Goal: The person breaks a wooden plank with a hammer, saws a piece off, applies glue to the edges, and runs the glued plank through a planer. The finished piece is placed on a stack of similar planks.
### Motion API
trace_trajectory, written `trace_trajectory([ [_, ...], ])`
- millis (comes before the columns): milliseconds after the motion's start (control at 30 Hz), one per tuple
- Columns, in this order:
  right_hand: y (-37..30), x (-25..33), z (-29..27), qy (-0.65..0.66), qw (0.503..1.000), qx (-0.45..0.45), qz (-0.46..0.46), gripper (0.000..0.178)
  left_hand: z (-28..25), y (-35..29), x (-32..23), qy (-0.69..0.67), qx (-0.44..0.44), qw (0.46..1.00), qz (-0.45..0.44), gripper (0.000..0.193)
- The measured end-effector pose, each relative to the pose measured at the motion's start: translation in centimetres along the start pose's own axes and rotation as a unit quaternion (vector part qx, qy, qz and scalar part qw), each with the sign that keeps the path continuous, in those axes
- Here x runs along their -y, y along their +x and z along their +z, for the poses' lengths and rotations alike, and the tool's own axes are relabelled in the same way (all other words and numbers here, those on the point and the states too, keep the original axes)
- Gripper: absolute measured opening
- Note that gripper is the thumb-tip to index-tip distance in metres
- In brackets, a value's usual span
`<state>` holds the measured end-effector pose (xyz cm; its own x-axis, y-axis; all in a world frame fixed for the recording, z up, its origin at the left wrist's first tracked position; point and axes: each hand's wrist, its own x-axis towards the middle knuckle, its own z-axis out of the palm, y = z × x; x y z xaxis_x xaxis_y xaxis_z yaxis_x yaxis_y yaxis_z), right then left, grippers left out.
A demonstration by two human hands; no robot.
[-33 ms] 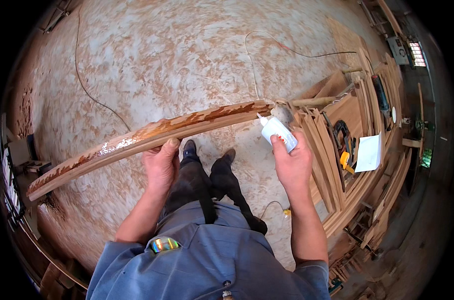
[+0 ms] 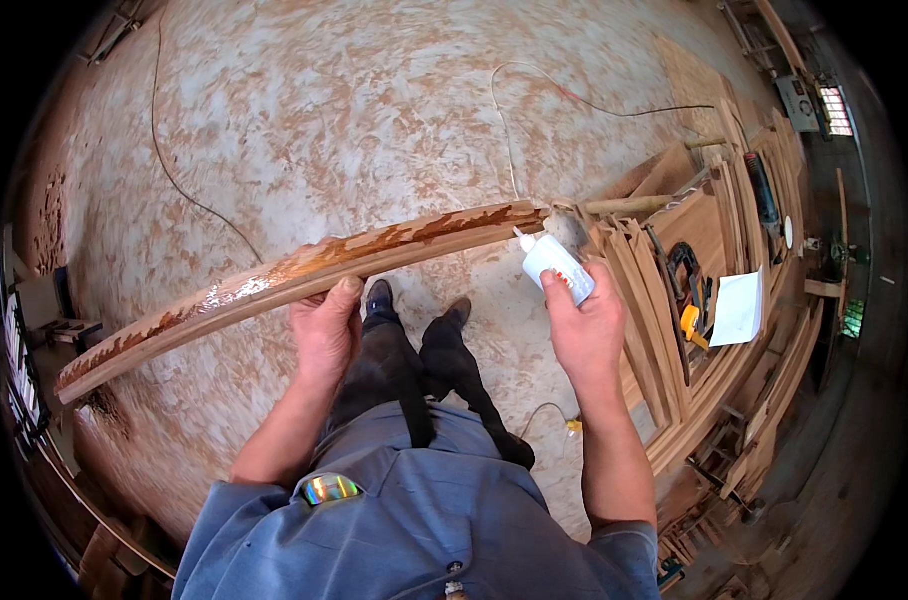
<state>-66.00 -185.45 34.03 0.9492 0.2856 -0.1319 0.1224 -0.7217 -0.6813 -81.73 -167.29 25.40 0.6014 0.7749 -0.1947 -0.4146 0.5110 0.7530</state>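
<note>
A long wooden strip (image 2: 404, 258) with a stepped edge crosses in front of me, its left end lower than its right. My left hand (image 2: 326, 325) grips it from below near the middle, thumb on the near face. Dark brown, wet-looking liquid lies in an uneven band along its upper side, shiniest left of that hand. In my right hand (image 2: 586, 312) is a white squeeze bottle (image 2: 554, 266), fingers wrapped round its body. The bottle leans to the left, and its narrow nozzle points at the strip's right end, just apart from it.
At right is a stack of wooden boards (image 2: 639, 310) bearing a black clamp (image 2: 685, 268), a yellow tool (image 2: 691, 322), a white paper sheet (image 2: 737, 308) and a dark power tool (image 2: 762, 190). A dark cable (image 2: 164, 160) and a pale cord (image 2: 502, 110) trail over the dusty floor (image 2: 324, 110).
</note>
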Motion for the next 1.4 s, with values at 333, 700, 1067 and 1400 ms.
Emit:
trace_trajectory([
  [333,0.7,2.1,1.4,-0.043,0.999,0.014,-0.010,0.034,0.5,0.4,1.0,-0.024,0.030,0.999,0.024,0.048],
  [700,1.8,2.1,2.0,-0.084,0.996,0.005,-0.042,0.034,0.7,0.1,0.7,-0.025,-0.004,1.000,-0.002,0.048],
  [1067,0.9,4.0,2.6,-0.095,0.993,0.033,-0.054,0.034,0.8,0.0,0.7,-0.027,-0.013,1.000,-0.002,0.049],
  [1400,0.5,5.6,2.9,-0.114,0.991,0.047,-0.060,0.032,1.0,-0.6,0.9,0.006,-0.033,0.999,0.024,0.048],
])
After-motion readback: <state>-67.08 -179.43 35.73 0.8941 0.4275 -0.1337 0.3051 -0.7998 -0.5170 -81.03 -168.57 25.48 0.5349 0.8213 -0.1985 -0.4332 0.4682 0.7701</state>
